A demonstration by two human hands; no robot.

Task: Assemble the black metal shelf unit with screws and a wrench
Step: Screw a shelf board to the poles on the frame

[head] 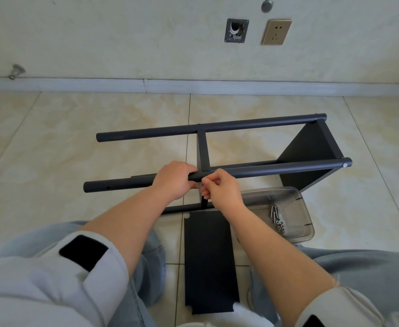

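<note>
The black metal shelf unit (309,147) lies on its side on the tiled floor, its round legs running left to right. My left hand (173,179) grips the near upper leg (276,169) close to the middle shelf panel (203,149). My right hand (222,187) is right beside it, its fingertips pinched together at the leg's near side; whatever they hold is too small to make out. A loose black shelf panel (209,263) lies flat on the floor between my knees. Several silver screws and nuts (277,219) sit in a clear plastic tray (297,223).
A wall with a baseboard (193,86) runs across the back, carrying a gold socket (276,31) and a dark wall plate (236,30). A doorstop (16,71) sticks out at far left. My legs in light jeans frame the loose panel.
</note>
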